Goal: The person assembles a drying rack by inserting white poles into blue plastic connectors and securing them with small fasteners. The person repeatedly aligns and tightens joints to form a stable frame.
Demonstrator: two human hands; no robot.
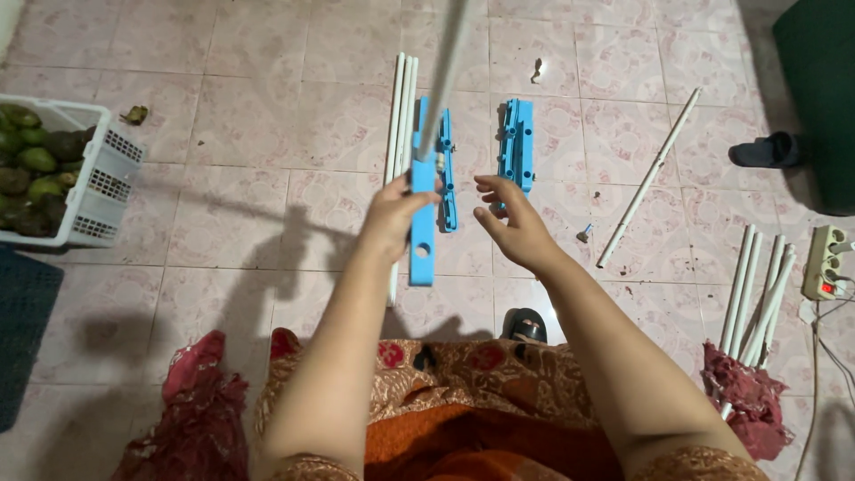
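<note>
My left hand (392, 218) grips a blue plastic bracket (422, 233) with holes, held upright, and a white tube (448, 67) rises out of its top end toward the camera. My right hand (512, 223) hovers just to the right of the bracket, fingers spread, holding nothing. On the pink tiled floor (267, 214) beyond my hands lie two more blue brackets, one (446, 183) partly hidden behind the held piece and one (517, 142) further right, next to a bundle of white tubes (401, 111).
A single white tube (648, 178) lies diagonally at right, a small fitting (584, 233) near it. More white tubes (757, 294) lean on red cloth at lower right, by a power strip (824, 263). A white basket (102, 178) of green fruit stands at left. A dark sandal (764, 150) lies far right.
</note>
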